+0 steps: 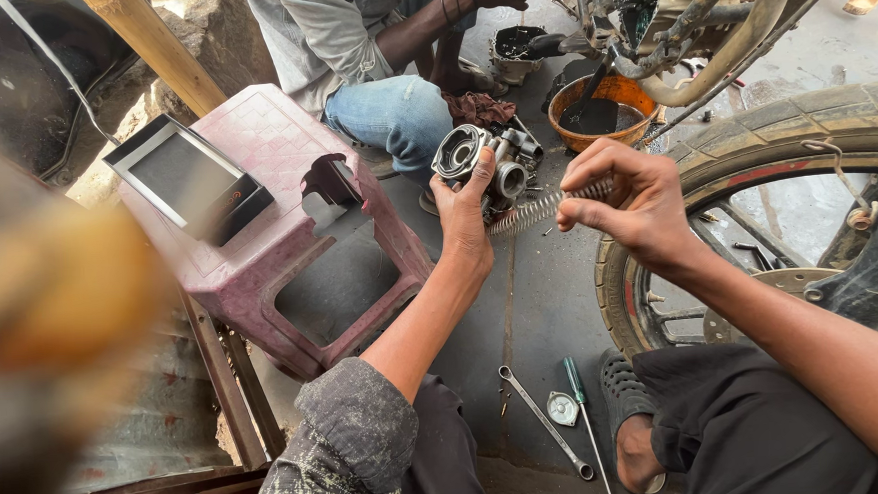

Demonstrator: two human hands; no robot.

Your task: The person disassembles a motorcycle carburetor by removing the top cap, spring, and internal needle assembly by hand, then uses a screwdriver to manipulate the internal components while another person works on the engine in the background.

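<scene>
My left hand (465, 211) grips a grey metal carburettor (483, 161) from below, its round opening facing up and left. My right hand (629, 199) pinches one end of a long coiled metal spring (535, 211), which slants down-left until its lower end meets the carburettor. Both hands are held above the dark concrete floor (537, 302), with my knees in black trousers below.
A worn pink plastic stool (267, 216) with a flat black box (190, 180) stands at left. A motorcycle wheel (754, 150) is at right. An orange bowl of dark oil (602, 108), a spanner (543, 420) and a screwdriver (579, 395) lie on the floor. Another person in jeans (392, 109) squats opposite.
</scene>
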